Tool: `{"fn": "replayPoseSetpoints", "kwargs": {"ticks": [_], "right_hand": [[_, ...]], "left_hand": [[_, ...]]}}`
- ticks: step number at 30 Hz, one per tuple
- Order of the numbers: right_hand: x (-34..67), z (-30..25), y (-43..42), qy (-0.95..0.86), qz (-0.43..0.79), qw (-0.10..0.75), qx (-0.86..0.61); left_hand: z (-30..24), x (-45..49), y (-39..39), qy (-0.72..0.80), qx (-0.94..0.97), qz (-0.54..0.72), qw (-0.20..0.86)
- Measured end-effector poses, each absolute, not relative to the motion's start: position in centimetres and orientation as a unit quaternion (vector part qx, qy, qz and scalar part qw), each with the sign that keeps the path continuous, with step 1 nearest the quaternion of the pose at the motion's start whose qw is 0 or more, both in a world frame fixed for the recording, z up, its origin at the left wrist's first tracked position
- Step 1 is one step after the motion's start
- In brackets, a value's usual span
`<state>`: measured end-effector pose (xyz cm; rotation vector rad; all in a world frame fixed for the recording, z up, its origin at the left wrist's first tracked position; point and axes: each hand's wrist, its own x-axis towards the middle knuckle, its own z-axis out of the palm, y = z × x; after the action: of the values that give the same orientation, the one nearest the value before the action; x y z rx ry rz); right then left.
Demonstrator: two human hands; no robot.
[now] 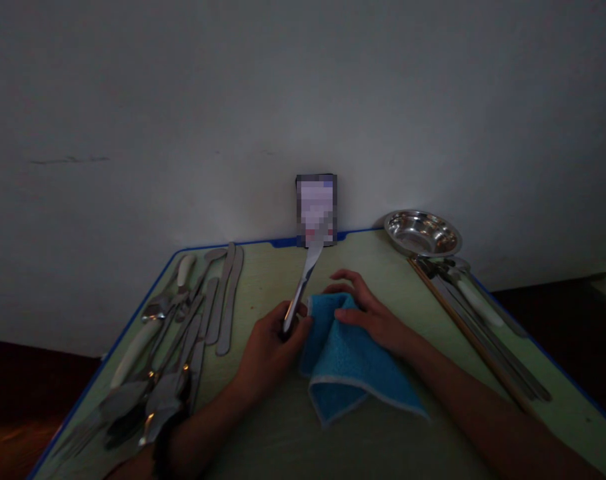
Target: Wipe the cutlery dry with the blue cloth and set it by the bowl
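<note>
My left hand (271, 343) is closed around the handle of a metal table knife (301, 285), whose blade slants up and away from me over the table. Right beside it, my right hand (375, 317) holds a blue cloth (350, 357) with a pale edge, thumb on the near side and fingers partly behind it. The cloth hangs down in folds between my two forearms, and its upper left corner is at my left fingertips. Whether those fingertips pinch the cloth I cannot tell.
Many spoons, forks and knives (225, 300) lie spread along the table's left side. At right, chopsticks (467, 333) and more cutlery lie beside a shiny steel bowl (423, 233). A phone with a blurred screen (316, 203) leans against the wall (303, 87) behind the blue-edged table (267, 263).
</note>
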<state>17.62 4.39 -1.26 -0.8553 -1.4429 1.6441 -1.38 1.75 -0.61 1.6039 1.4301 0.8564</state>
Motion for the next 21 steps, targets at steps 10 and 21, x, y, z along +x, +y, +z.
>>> {"fn": "replayPoseSetpoints", "kwargs": {"ticks": [10, 21], "right_hand": [[20.1, -0.1, 5.3, -0.699, 0.544, 0.354, -0.299], [22.3, -1.3, 6.5, -0.463, 0.744, 0.362, -0.318]], "left_hand": [[-1.0, -2.0, 2.3, 0.564, 0.597, 0.372, 0.433], [-1.2, -2.7, 3.0, 0.579, 0.556, 0.412, 0.431]]}}
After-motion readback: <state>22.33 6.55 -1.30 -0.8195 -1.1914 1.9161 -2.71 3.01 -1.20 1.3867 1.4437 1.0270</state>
